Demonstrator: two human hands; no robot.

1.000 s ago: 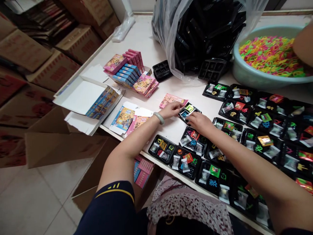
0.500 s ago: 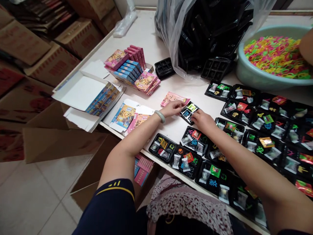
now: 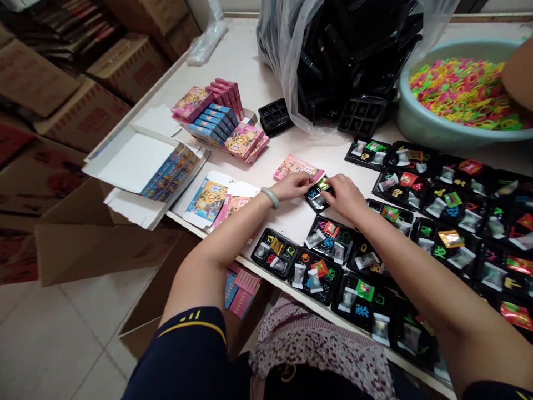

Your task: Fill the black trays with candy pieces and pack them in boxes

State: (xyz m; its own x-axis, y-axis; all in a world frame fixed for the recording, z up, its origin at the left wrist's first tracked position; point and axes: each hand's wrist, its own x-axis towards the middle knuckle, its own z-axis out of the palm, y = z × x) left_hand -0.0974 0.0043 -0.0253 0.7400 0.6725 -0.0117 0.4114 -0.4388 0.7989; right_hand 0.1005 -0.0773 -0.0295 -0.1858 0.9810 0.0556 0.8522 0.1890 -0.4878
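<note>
Along the near table edge (image 3: 245, 72), filled trays (image 3: 275, 253) are standing in rows, each carrying wrapped pieces and coloured plastic shapes; nothing from these should be getting brushed by my forearms, so I would favour a high elbow.

Just beyond them I am working on one black tray (image 3: 318, 203), which is lying between my two hands at the end of a pink box (image 3: 293, 165). My left hand (image 3: 293, 186) is pinching that tray at its left corner, right where it meets the box; whether the fingers are also taking in the box end, I cannot tell. My right hand (image 3: 345, 194) is bending over the opposite side, fingertips at a green packet (image 3: 322, 185) in the tray; whether they are gripping or only pressing, I cannot tell.

Handling notes (judgement): tray probably wants to be level, since its pockets look shallow and it is showing no cover. Packet should be sitting below the rim, or it may snag on the card. Pressure best kept to the rim; thin plastic could buckle.

Farther off, stacked small boxes (image 3: 216, 122) are leaning together, and a clear bag (image 3: 287, 66) is holding more black trays beside a basin (image 3: 425, 119) of coloured pieces.
</note>
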